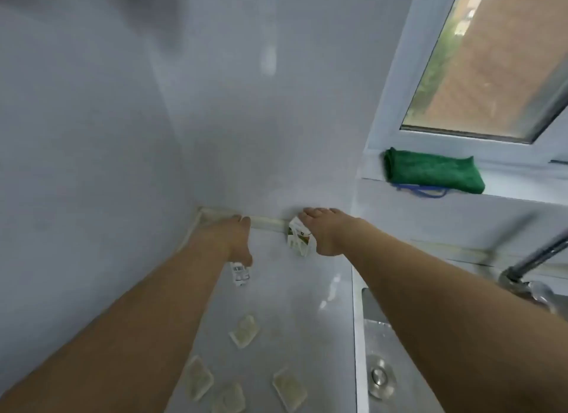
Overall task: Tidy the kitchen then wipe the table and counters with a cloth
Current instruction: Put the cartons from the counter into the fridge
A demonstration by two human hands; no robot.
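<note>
Adhesive pads (243, 331), five in all, lie scattered on the near bench (276, 292) beside the sink (379, 379), evidently awaiting clearing. Further in, the left hand (235, 240) has its fingers closed on a small white clip (240, 274), lifting it clear in my judgement. The right hand (322, 231) lies over a white packet (297, 235) at the wall corner; finger closure cannot be told. Tidying stage, by appearance. Farthest, the folded green cloth (433, 175) rests on the window sill (522, 194), well apart from both hands, kept off the bench until wiping begins.
</note>
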